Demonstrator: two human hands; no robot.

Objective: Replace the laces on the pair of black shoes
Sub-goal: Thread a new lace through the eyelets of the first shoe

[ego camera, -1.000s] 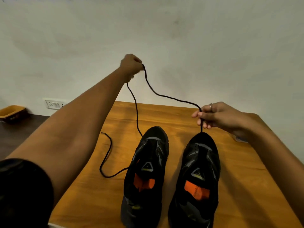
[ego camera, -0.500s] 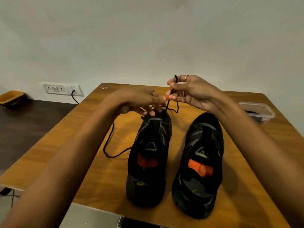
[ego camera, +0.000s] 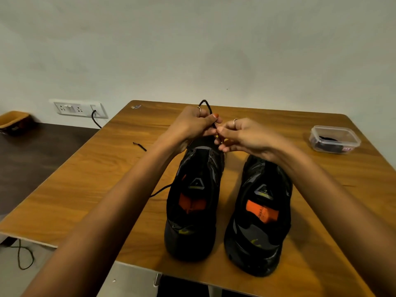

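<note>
Two black shoes with orange insoles stand side by side on the wooden table [ego camera: 85,176], toes away from me. Both my hands meet over the toe end of the left shoe [ego camera: 192,211]. My left hand [ego camera: 192,123] grips the black lace [ego camera: 206,105], which loops up above its fingers. My right hand [ego camera: 242,136] pinches the lace close beside the left fingertips. Part of the lace trails on the table left of the shoe, with its tip [ego camera: 139,145] showing past my left forearm. The right shoe [ego camera: 261,215] stands untouched.
A clear plastic tub [ego camera: 334,139] holding dark laces sits at the table's right side. A wall socket [ego camera: 79,109] with a plugged cable is at the left, above a dark side table [ego camera: 32,151] bearing an orange container [ego camera: 12,120]. A cable lies on the floor.
One second ago my left hand held the lace high and far apart from the right. Both hands have come down together at the left shoe's toe, and the lace now loops just above the fingers.
</note>
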